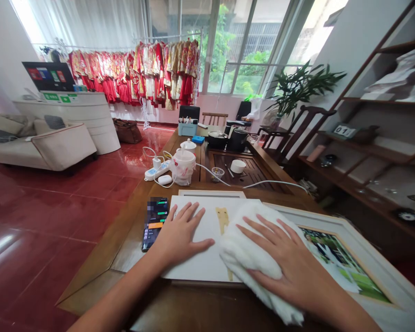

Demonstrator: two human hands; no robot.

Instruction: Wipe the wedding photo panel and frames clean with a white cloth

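Note:
A white rectangular board (197, 269) lies flat at the near side of the wooden table. My left hand (183, 230) rests palm down on its left part, fingers spread, holding nothing. My right hand (280, 249) grips a bunched white cloth (251, 221) and presses it on the board's right part. Between the hands, a yellow-brown strip (222, 219) with dark spots shows on the board. Its middle is hidden by the cloth. To the right lies a framed wedding photo (346, 263), partly under my right arm.
A phone (154, 226) lies left of the board. Beyond stand a plastic-wrapped white cup (184, 167), a power strip (158, 169) with cables, a white bowl (238, 166), a small clear dish (217, 173) and a black kettle (238, 138). Another frame (210, 193) edges out behind the board.

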